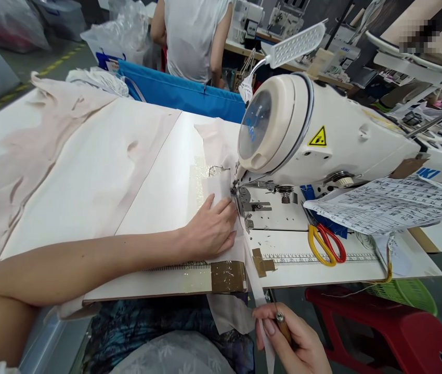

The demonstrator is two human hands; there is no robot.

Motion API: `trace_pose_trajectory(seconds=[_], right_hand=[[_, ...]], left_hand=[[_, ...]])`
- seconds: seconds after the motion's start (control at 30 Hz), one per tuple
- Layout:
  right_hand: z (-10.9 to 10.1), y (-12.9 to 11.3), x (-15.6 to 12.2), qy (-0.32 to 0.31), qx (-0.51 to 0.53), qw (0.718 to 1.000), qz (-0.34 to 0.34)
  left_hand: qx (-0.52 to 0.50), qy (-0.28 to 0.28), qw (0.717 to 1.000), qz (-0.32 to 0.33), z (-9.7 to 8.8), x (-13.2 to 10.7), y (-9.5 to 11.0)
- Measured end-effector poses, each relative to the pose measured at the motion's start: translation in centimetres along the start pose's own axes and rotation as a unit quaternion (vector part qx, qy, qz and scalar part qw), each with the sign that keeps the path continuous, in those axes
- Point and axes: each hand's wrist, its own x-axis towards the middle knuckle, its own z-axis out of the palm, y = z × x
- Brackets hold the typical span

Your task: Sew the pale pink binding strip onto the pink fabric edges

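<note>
My left hand (215, 226) lies flat, fingers apart, on a pale pink piece of fabric (218, 189) beside the presser foot of the sewing machine (275, 124). Its fingertips are close to the needle area, where the machine head hides part of the cloth. A narrow pale fabric strip (255, 275) runs from the foot down over the table's front edge. Below that edge my right hand (293, 337) pinches the strip between thumb and fingers. The same hand also holds a wooden-handled awl (282, 326), its thin metal shaft pointing up.
Red-and-yellow-handled scissors (326, 244) lie right of the needle plate, under a printed paper sheet (392, 205). More pink fabric (29, 150) spreads over the left tabletop. A red stool (392, 327) stands below right. A person (193, 39) sits beyond the blue cloth bin (182, 91).
</note>
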Motion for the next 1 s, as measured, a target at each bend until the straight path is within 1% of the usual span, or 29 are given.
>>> trace_pose_trajectory(seconds=[0.1,0.2,0.3,0.53,0.67,0.77,0.9,1.0], right_hand=[[-0.1,0.4,0.8,-0.013,-0.005,1.0,-0.013],[-0.2,0.7,1.7,-0.044,0.002,0.998,-0.045],[-0.2,0.5,2.6,-0.073,0.002,0.995,-0.069],[0.1,-0.8,3.5,-0.085,0.012,0.994,-0.063],[0.2,-0.8,3.8,-0.057,-0.016,0.997,-0.056],[0.2,-0.6,3.8,-0.044,-0.016,0.998,-0.032],[0.7,-0.5,3.6,-0.023,0.021,0.999,0.009],[2.1,-0.3,2.7,0.032,0.088,0.994,0.052]], left_hand=[[0.011,0.0,1.0,0.001,0.0,0.0,0.0],[0.02,0.0,1.0,0.002,0.0,0.0,0.0],[0.022,0.005,1.0,0.002,0.1,0.0,0.0],[0.027,0.007,1.0,0.001,0.1,0.1,0.1],[0.031,0.014,0.999,0.003,0.1,0.3,0.1],[0.05,0.008,0.999,0.006,0.1,0.5,-0.1],[0.071,0.009,0.997,0.005,0.2,0.8,-0.4],[0.093,0.02,0.995,0.005,0.1,1.1,-0.9]])
